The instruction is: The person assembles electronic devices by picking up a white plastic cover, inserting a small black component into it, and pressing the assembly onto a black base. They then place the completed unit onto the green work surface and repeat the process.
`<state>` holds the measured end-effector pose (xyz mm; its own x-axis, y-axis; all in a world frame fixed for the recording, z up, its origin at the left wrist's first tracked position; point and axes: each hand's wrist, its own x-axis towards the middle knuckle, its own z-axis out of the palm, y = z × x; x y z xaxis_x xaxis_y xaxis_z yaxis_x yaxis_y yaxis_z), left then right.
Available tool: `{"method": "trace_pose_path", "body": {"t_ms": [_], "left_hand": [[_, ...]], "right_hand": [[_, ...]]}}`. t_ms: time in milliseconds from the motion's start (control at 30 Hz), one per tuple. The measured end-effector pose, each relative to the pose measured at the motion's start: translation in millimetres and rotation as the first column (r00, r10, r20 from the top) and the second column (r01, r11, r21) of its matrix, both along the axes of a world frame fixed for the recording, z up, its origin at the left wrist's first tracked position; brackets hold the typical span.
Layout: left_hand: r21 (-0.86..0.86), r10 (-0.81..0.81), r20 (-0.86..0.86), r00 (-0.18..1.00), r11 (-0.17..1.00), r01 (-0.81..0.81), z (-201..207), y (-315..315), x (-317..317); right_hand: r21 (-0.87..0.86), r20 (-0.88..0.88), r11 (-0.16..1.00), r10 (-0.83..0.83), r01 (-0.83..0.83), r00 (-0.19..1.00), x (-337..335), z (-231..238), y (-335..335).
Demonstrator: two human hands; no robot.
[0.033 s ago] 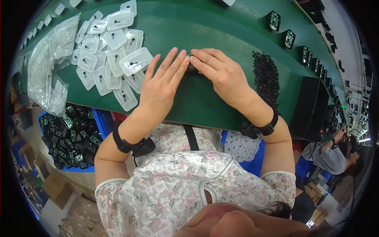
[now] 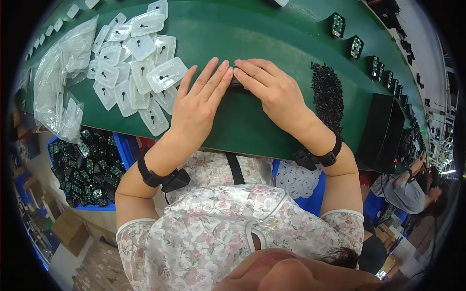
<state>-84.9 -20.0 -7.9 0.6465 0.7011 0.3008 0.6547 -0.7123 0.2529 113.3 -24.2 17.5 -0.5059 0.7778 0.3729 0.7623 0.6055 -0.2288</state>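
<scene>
Your left hand and right hand meet at the fingertips over a dark piece, mid-counter, well in from the near edge; your fingers mostly hide it, so I cannot tell whether either is clamped on it. Green counter shows between your forearms down to that edge. White covers crowd your left wrist; small black parts lie beside your right forearm.
</scene>
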Motion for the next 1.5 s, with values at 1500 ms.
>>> {"method": "trace_pose_path", "body": {"t_ms": [1500], "left_hand": [[0.037, 0.01, 0.064, 0.998, 0.999, -0.012, -9.2, 6.9, -0.5]], "right_hand": [[-0.111, -0.241, 0.994, -0.015, -0.012, 0.97, 7.0, -14.0, 8.4]]}}
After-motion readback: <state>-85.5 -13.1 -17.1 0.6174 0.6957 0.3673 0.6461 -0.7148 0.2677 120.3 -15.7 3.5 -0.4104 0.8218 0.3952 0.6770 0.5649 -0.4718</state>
